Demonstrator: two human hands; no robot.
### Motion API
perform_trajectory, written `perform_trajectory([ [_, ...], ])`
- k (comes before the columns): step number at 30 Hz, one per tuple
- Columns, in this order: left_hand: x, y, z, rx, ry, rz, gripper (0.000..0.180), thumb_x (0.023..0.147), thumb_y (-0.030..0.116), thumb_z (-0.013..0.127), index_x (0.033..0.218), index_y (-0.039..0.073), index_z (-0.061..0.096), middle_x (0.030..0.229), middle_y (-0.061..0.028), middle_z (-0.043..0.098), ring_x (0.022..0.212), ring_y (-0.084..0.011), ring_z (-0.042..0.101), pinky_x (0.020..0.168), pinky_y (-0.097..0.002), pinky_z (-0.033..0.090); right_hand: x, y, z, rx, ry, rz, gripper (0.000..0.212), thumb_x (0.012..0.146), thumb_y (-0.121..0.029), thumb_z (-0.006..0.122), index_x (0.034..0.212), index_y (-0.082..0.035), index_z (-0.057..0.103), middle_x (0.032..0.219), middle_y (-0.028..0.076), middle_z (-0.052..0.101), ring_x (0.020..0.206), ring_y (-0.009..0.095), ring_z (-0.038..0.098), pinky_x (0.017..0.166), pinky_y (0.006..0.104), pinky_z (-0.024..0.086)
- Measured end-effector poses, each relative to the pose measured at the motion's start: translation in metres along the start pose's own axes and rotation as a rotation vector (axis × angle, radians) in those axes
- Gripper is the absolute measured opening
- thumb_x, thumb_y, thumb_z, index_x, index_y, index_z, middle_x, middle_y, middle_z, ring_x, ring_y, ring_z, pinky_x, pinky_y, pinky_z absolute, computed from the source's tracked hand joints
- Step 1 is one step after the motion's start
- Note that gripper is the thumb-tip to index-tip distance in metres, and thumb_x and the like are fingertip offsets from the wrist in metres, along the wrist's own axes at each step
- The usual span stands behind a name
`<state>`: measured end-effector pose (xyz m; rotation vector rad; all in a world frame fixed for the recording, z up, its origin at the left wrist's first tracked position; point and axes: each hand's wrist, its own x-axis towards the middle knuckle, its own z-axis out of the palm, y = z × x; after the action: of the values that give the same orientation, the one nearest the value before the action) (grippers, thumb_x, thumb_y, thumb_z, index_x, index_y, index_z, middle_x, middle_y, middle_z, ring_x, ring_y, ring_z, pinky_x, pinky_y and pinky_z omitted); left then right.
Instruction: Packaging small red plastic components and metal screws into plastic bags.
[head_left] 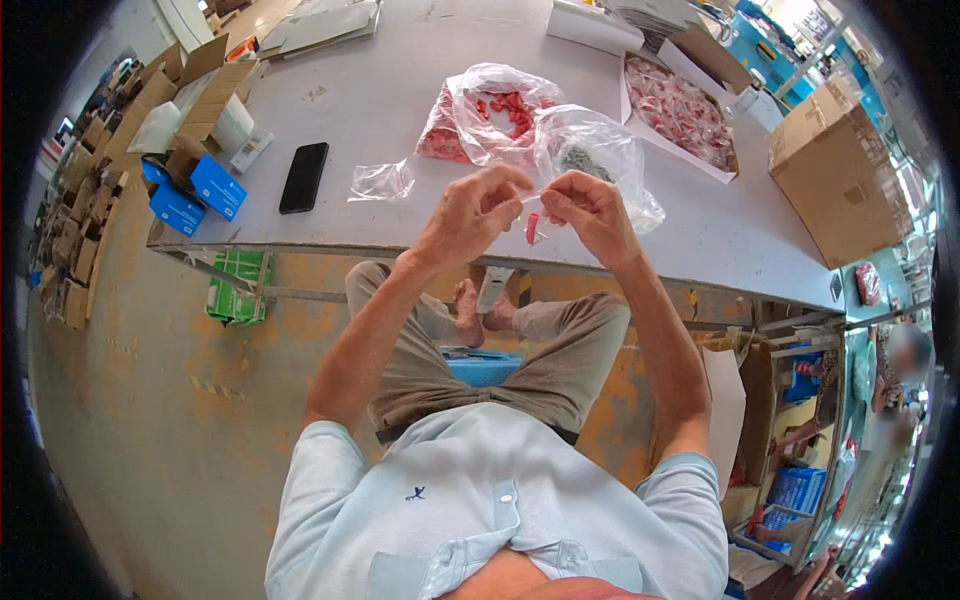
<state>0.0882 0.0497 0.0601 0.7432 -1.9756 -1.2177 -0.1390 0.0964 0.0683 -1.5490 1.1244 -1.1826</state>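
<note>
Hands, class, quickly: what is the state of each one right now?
Left hand: closed, pinching the top of a small clear bag with a red piece inside.
Right hand: closed, pinching the same bag.

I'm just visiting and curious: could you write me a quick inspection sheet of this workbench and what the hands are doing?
Surface: grey table, scuffed.
Job's things: small clear bag with a red piece inside, pinched by left hand and right hand.
Clutter: bag of red parts, clear bag of dark parts, empty small bag, black phone, blue boxes, tray of filled bags.
Hands: both shut on the small bag.
Cables: nothing seen.
Surroundings: cardboard box, worn yellow floor.
</note>
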Motion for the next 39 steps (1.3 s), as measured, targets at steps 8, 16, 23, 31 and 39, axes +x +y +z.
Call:
perform_trajectory([
  [8, -0.011, 0.024, 0.022, -0.486, 0.09, -0.06, 0.023, 0.097, 0.003, 0.068, 0.119, -0.004, 0.065, 0.096, -0.0068, 0.07, 0.079, -0.0106, 0.064, 0.07, -0.0266, 0.054, -0.034, -0.015, 0.017, 0.124, 0.125, -0.067, 0.015, 0.103, -0.016, 0.069, 0.102, -0.001, 0.07, 0.086, 0.001, 0.071, 0.077, 0.006, 0.062, 0.07, 0.0235, 0.051],
  [16, -0.005, 0.03, 0.029, -0.443, 0.073, -0.039, 0.009, 0.095, -0.001, 0.069, 0.102, -0.005, 0.069, 0.087, -0.0076, 0.071, 0.076, -0.0124, 0.065, 0.068, -0.0275, 0.054, -0.043, -0.022, 0.008, 0.099, 0.139, -0.082, 0.013, 0.102, -0.012, 0.068, 0.106, 0.0, 0.067, 0.089, 0.003, 0.072, 0.08, 0.007, 0.065, 0.073, 0.0245, 0.053],
  [23, -0.001, 0.013, 0.039, -0.337, 0.053, 0.014, 0.005, 0.094, -0.002, 0.067, 0.098, -0.004, 0.068, 0.083, -0.0064, 0.068, 0.072, -0.0117, 0.064, 0.063, -0.0269, 0.053, -0.047, -0.017, 0.009, -0.056, 0.188, -0.077, 0.01, 0.098, -0.008, 0.068, 0.104, 0.0, 0.071, 0.089, 0.003, 0.073, 0.08, 0.007, 0.064, 0.071, 0.0242, 0.053],
  [31, 0.006, 0.001, 0.053, -0.234, 0.013, 0.03, 0.005, 0.093, -0.001, 0.07, 0.096, -0.005, 0.068, 0.085, -0.0075, 0.068, 0.07, -0.0108, 0.063, 0.058, -0.0263, 0.051, -0.053, 0.001, -0.007, -0.022, 0.102, -0.04, 0.014, 0.098, -0.011, 0.07, 0.106, 0.001, 0.07, 0.087, 0.004, 0.072, 0.081, 0.008, 0.065, 0.071, 0.0269, 0.055],
  [39, 0.008, -0.006, 0.057, -0.368, 0.035, -0.018, 0.004, 0.086, -0.003, 0.07, 0.09, -0.001, 0.07, 0.084, -0.007, 0.071, 0.079, -0.0134, 0.067, 0.072, -0.0298, 0.055, -0.062, 0.021, -0.014, -0.082, 0.272, 0.027, 0.009, 0.099, -0.005, 0.067, 0.107, 0.0, 0.067, 0.089, 0.002, 0.067, 0.083, 0.009, 0.064, 0.076, 0.0262, 0.054],
])
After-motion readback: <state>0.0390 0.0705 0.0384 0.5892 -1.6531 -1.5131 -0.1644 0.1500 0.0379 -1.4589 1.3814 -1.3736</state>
